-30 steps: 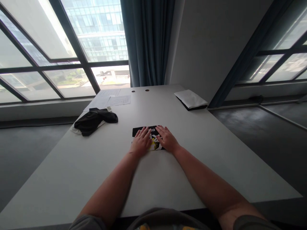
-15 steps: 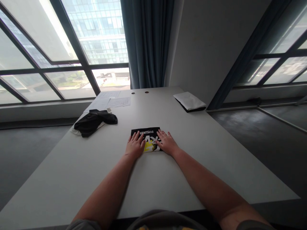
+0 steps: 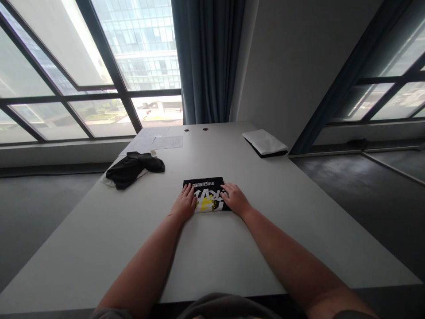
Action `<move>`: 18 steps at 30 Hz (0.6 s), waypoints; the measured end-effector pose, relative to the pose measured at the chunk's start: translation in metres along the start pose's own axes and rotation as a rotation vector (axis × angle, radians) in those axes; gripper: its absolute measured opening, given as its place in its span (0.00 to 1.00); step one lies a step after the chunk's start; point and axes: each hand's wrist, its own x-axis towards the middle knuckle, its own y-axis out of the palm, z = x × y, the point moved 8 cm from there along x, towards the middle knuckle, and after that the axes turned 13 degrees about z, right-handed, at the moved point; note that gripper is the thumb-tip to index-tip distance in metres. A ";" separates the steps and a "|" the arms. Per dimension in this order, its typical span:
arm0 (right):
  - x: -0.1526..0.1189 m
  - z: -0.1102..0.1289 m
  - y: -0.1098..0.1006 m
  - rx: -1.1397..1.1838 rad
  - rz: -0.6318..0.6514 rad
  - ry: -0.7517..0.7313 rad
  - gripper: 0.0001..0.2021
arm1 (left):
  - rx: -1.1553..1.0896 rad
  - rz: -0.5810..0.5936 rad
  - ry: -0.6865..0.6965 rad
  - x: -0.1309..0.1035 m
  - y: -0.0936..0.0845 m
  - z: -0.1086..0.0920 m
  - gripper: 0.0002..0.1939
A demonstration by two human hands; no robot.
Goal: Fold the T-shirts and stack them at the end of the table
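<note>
A folded black cloth with white lettering and a yellow patch lies flat on the white table. On its left edge rests my left hand, fingers extended and lying on the fabric. My right hand lies over the right edge, its fingers slightly bent and spread. Neither hand is closed around the cloth. The printed letters appear upside down from here.
A crumpled black cloth lies at the left side of the table, with paper sheets behind it. A white and black folded item sits at the back right. Two round holes are near the far edge.
Both hands have moved apart toward the cloth's side edges, uncovering more of the print. The cloth looks otherwise the same, and the view has shifted slightly.
</note>
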 end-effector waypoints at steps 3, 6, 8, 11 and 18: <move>0.000 -0.001 0.000 0.038 -0.018 -0.013 0.23 | -0.010 -0.003 0.002 0.000 0.000 0.001 0.32; 0.000 -0.002 0.000 0.060 -0.010 -0.007 0.23 | -0.008 -0.001 -0.006 0.000 -0.001 0.001 0.32; -0.001 -0.002 -0.001 0.078 -0.005 -0.003 0.23 | -0.002 0.011 -0.016 0.000 -0.001 0.001 0.32; -0.003 -0.001 -0.004 0.126 -0.005 -0.022 0.22 | 0.001 0.021 -0.022 0.000 -0.001 0.000 0.33; -0.001 -0.002 -0.005 0.125 -0.027 -0.036 0.20 | 0.007 0.021 -0.035 0.000 -0.003 -0.001 0.33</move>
